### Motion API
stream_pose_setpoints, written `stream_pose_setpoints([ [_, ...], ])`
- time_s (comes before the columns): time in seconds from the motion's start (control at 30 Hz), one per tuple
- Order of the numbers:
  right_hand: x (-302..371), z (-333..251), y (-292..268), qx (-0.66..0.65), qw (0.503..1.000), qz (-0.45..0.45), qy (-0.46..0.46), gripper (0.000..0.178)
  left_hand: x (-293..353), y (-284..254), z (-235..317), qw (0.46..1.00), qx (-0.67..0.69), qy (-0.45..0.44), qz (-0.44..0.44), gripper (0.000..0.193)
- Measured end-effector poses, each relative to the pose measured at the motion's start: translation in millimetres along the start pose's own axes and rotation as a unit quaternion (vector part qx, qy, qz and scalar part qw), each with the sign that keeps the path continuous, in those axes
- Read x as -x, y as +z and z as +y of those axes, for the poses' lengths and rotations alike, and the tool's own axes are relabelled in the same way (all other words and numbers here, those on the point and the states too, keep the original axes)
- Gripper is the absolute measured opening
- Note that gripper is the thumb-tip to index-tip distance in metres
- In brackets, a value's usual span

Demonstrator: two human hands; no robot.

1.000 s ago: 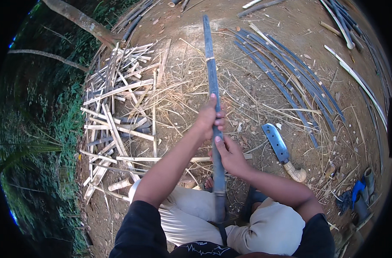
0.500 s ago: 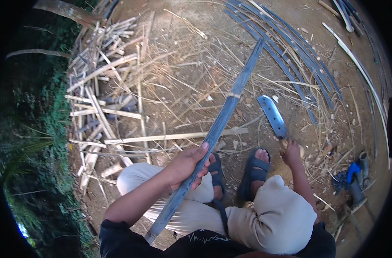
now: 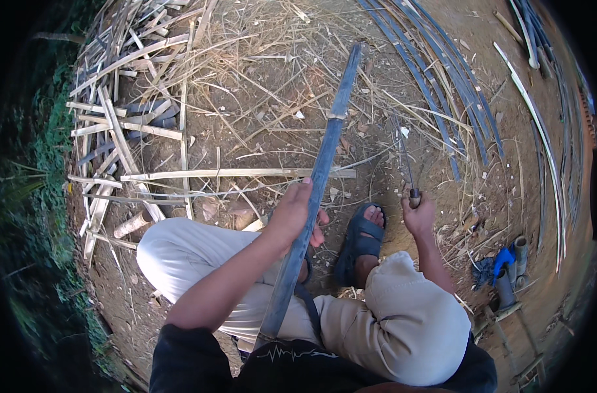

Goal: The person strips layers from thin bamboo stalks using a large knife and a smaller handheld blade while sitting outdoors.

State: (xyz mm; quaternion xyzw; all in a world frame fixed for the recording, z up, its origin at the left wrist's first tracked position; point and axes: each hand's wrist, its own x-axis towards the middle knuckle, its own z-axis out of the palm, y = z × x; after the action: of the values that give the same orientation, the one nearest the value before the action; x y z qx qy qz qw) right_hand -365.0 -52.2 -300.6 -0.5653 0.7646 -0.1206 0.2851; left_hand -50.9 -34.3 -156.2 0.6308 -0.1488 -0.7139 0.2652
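Note:
A long dark bamboo strip [image 3: 326,152] slants from my lap up and away, with a pale joint toward its far end. My left hand [image 3: 297,216] grips it around the middle, thumb along the near face. In my right hand [image 3: 419,215] is the handle of a machete [image 3: 406,160], held low beyond my right knee. Its blade is turned edge-on and shows only as a thin line pointing away. The blade and the bamboo strip are apart. My sandalled right foot [image 3: 362,243] rests on the dirt between my hands.
Split bamboo pieces [image 3: 125,124] lie heaped at the left, beside green plants. Long dark strips [image 3: 436,72] fan out at the far right, and a pale pole [image 3: 534,111] lies past them. Shavings litter the ground. A blue cloth [image 3: 504,259] lies by cut bamboo tubes at right.
The machete has turned from showing its broad face to edge-on. The bamboo strip stands steeper, its far end further left. The whole view has shifted a little.

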Motion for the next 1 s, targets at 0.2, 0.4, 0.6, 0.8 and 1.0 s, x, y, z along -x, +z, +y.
stream_pose_setpoints([
  [0.2, 42.1, -50.2, 3.4, -0.147, 0.972, -0.051, -0.176, 0.036, -2.4, -26.8, -53.6, 0.993, 0.01, -0.12, 0.022, 0.062],
  [0.4, 54.3, -69.3, 12.8, 0.012, 0.895, -0.135, -0.425, 0.047, 45.0, -31.4, -83.0, 0.985, 0.037, -0.17, 0.017, 0.066],
  [0.6, 66.7, -80.4, 7.7, -0.002, 0.805, -0.198, -0.56, 0.056, 51.4, -26.5, -104.4, 0.99, 0.07, -0.113, 0.04, 0.056],
  [0.8, 48.6, -76.7, 16.5, 0.068, 0.841, -0.112, -0.525, 0.042, 50.3, -32.3, -104.2, 0.979, 0.127, -0.162, -0.006, 0.059],
  [1.0, -7.1, -70.6, 21.3, 0.103, 0.933, -0.077, -0.336, 0.033, 49.1, -31.1, -94.9, 0.975, 0.117, -0.186, 0.012, 0.065],
])
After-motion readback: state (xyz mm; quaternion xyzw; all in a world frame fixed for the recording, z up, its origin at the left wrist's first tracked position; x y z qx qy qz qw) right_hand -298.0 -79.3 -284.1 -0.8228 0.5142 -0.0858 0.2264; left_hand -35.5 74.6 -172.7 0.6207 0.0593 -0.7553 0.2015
